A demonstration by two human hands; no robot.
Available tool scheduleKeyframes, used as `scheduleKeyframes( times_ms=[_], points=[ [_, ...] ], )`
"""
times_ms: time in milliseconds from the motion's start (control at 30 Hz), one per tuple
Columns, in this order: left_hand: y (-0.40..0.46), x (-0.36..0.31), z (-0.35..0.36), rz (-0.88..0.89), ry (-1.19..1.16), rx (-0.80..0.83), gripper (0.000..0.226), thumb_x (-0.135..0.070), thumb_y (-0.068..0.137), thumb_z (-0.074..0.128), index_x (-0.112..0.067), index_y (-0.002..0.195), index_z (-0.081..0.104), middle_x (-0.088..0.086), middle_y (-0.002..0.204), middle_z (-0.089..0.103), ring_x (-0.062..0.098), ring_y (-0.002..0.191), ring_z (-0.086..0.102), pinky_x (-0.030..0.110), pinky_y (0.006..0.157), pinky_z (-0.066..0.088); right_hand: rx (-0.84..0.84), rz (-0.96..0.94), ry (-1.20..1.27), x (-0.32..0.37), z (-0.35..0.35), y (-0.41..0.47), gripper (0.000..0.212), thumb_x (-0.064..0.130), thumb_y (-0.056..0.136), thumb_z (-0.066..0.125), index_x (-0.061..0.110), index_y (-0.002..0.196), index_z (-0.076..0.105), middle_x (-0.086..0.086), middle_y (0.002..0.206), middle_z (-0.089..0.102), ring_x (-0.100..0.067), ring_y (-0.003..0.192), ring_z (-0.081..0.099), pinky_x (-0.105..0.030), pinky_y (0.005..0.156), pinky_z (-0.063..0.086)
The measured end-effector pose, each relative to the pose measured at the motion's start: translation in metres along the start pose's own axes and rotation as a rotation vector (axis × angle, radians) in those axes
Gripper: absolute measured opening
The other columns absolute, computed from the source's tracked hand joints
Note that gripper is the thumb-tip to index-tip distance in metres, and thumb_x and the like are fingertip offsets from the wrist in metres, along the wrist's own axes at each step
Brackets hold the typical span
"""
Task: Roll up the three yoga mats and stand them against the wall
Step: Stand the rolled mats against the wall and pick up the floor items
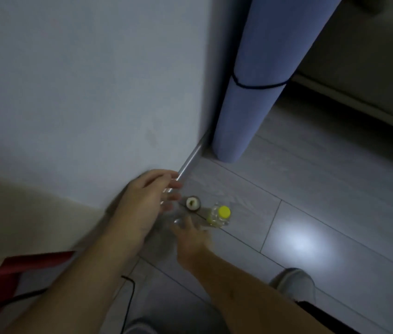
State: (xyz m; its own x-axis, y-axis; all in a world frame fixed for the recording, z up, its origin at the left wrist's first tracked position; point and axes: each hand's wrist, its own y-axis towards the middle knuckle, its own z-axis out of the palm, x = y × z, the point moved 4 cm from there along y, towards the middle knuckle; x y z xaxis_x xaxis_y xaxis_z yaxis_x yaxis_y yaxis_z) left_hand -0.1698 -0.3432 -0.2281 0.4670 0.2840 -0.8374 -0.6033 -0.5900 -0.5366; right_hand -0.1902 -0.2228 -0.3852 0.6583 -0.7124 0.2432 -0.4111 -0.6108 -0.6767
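Head view, looking down at the foot of the white wall (82,92): one blue rolled mat (258,75) stands on end right against the wall's corner, leaning a little, with a thin dark cord (258,86) tied round it about halfway down what shows. No other mat is in sight.

Nearer than the mat, along the same skirting, a clear bottle with a yellow cap (219,216) stands on the pale floor (323,189), and a small dark round object (193,203) sits just beside it on the wall side. Both hands hover low there. The left hand (147,203) is blurred, fingers loosely spread, gripping nothing I can make out. The right hand (190,233) reaches toward the bottle with fingers extended; whether it touches is unclear, and it holds nothing.

Judging by the look, the mat is light foam, soft enough to dent, springy and keen to unroll where it isn't tied. I'd grasp it round the middle near the cord, and steady the top against the wall, since a tall roll tips easily.
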Motion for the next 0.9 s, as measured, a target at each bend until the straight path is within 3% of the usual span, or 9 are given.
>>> scheduleKeyframes(
  times_ms=[167,300,433,533,667,733,800,900],
  points=[
    [0.015,0.007,0.009,-0.008,-0.03,0.089,0.027,-0.02,0.109,0.048,-0.016,0.118,0.073,0.005,0.107,0.079,0.026,0.097,0.076,0.038,0.084,0.061,0.015,-0.036,-0.063,0.004,0.022,0.044,0.074,0.013,0.101,0.061,0.031,0.163,0.026,-0.012,0.172,0.011,-0.043,0.152,0.026,-0.054,0.113,0.042],
    [0.017,0.005,0.021,-0.042,-0.07,0.126,0.028,-0.019,0.109,0.048,-0.01,0.117,0.073,0.01,0.105,0.079,0.029,0.092,0.075,0.04,0.082,0.061,-0.028,-0.03,-0.099,0.002,0.024,0.042,0.057,0.009,0.099,0.06,0.017,0.152,0.039,-0.019,0.156,0.033,-0.043,0.137,0.043,-0.051,0.103,0.048],
    [0.02,0.009,0.024,-0.09,-0.047,0.06,0.025,-0.015,0.106,0.052,-0.006,0.106,0.075,0.01,0.097,0.08,0.027,0.087,0.075,0.038,0.077,0.059,-0.015,0.052,0.023,-0.006,0.007,0.012,0.07,0.019,0.097,0.07,0.008,0.156,0.033,-0.023,0.154,0.037,-0.04,0.132,0.054,-0.047,0.102,0.052],
    [0.022,0.018,0.02,-0.105,0.074,-0.078,0.022,-0.01,0.101,0.055,-0.011,0.096,0.077,0.009,0.097,0.079,0.027,0.091,0.074,0.036,0.077,0.058,-0.254,0.076,0.337,-0.008,-0.037,-0.025,0.066,0.029,0.094,0.069,0.013,0.15,0.038,-0.013,0.147,0.043,-0.033,0.122,0.06,-0.045,0.092,0.058],
    [0.004,0.018,0.021,-0.316,0.051,-0.07,0.02,-0.024,0.101,0.06,-0.013,0.094,0.075,0.016,0.1,0.076,0.032,0.092,0.071,0.045,0.083,0.06,-0.597,-0.121,0.336,0.002,-0.112,-0.081,0.047,0.028,0.086,0.072,0.02,0.129,0.053,-0.002,0.124,0.056,-0.024,0.103,0.061,-0.045,0.078,0.058],
    [-0.009,0.017,0.024,-0.448,-0.094,0.006,0.029,-0.037,0.1,0.061,-0.013,0.1,0.077,0.015,0.095,0.078,0.033,0.089,0.071,0.042,0.076,0.059,-0.646,-0.209,0.261,0.01,-0.134,-0.097,0.054,0.025,0.081,0.075,0.019,0.13,0.053,-0.002,0.122,0.06,-0.024,0.107,0.056,-0.042,0.084,0.055],
    [-0.015,0.013,0.027,-0.467,-0.234,0.057,0.035,-0.038,0.1,0.061,-0.009,0.108,0.077,0.016,0.098,0.079,0.032,0.087,0.071,0.038,0.072,0.057,-0.616,-0.265,0.204,0.016,-0.143,-0.105,0.07,0.026,0.079,0.077,0.016,0.141,0.049,-0.002,0.13,0.059,-0.025,0.119,0.051,-0.04,0.097,0.05],
    [-0.015,0.011,0.023,-0.454,-0.284,-0.006,0.039,-0.033,0.107,0.05,-0.001,0.109,0.072,0.021,0.096,0.075,0.033,0.083,0.067,0.039,0.072,0.053,-0.475,-0.223,0.504,0.009,-0.142,-0.106,0.09,0.025,0.083,0.075,0.022,0.16,0.03,0.005,0.154,0.036,-0.014,0.135,0.039,-0.032,0.111,0.043]
  ],
)
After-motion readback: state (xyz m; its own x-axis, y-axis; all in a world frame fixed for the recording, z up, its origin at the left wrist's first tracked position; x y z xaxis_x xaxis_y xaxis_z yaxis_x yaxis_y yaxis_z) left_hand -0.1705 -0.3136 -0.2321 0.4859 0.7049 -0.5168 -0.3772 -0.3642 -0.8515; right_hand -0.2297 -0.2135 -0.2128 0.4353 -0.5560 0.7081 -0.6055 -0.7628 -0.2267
